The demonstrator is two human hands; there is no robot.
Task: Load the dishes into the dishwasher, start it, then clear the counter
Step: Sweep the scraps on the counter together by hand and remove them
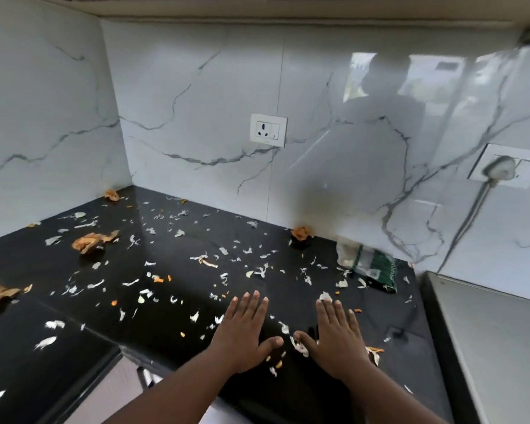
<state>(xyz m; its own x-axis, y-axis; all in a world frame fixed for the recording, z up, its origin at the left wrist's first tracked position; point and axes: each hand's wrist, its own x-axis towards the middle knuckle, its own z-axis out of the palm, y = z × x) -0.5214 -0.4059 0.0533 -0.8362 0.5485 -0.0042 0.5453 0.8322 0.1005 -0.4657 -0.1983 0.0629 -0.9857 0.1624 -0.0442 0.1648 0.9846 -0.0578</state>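
Both hands flat, fingers straight, holding nothing: left hand point(242, 335) and right hand point(338, 339) rest palm-down on the black counter point(172, 325), likely set to sweep scattered vegetable scraps point(202, 261) together. Dishwasher not visible.

Place: home kitchen, corner of an L-shaped worktop.
Bench point(166, 332): polished black stone, strewn with vegetable peelings point(95, 241) and pale scraps.
Walls: glossy white marble-look tiles point(196, 87) with grey veins.
Fittings: wall socket point(268, 130); second socket with plug point(499, 168) and cable.
Overhead: underside of cabinet point(257, 7).
Right: steel appliance top point(496, 347).
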